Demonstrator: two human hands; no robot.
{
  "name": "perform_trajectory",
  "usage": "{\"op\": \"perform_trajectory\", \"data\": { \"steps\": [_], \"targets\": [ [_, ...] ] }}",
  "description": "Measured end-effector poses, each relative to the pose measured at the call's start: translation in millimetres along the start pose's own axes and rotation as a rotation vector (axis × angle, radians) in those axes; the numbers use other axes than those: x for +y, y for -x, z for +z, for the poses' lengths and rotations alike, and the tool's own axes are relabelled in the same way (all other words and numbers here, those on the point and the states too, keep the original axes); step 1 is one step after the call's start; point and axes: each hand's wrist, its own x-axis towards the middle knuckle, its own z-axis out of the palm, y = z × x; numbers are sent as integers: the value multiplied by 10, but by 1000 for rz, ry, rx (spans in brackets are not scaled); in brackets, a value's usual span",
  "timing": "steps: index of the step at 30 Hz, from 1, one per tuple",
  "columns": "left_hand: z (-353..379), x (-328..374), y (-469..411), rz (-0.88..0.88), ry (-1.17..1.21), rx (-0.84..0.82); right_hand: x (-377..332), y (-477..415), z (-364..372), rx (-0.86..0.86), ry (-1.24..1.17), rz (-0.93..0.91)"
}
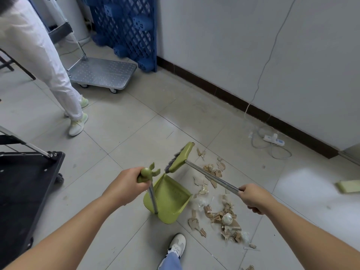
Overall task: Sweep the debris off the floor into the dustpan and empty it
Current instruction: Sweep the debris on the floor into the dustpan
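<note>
My left hand (126, 184) grips the dustpan (171, 199) handle, my right hand (253, 197) the broom (180, 157); debris (226, 213), probably cardboard, lies beneath my right hand.

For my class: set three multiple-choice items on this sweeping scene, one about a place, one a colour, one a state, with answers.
1. Where is the debris? A) on the floor beside the dustpan B) inside it C) on the black cart
2. The broom head's colour? A) blue B) red C) green
3. The left hand is: A) open, idle B) gripping the dustpan's handle C) pressing the wall
Answers: A, scraps lie by the dustpan's mouth; C, green plastic head; B, fingers curl round the handle top.
</note>
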Motion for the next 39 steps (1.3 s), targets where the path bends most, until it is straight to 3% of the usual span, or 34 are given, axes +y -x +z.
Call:
{"op": "perform_trajectory", "data": {
  "steps": [21, 39],
  "targets": [
    [-605, -60, -974, -63, 20, 49, -1289, -992, -48, 45, 138, -143],
    [-784, -61, -1668, -75, 49, 113, -2085, -1877, -274, 30, 161, -68]
  ]
}}
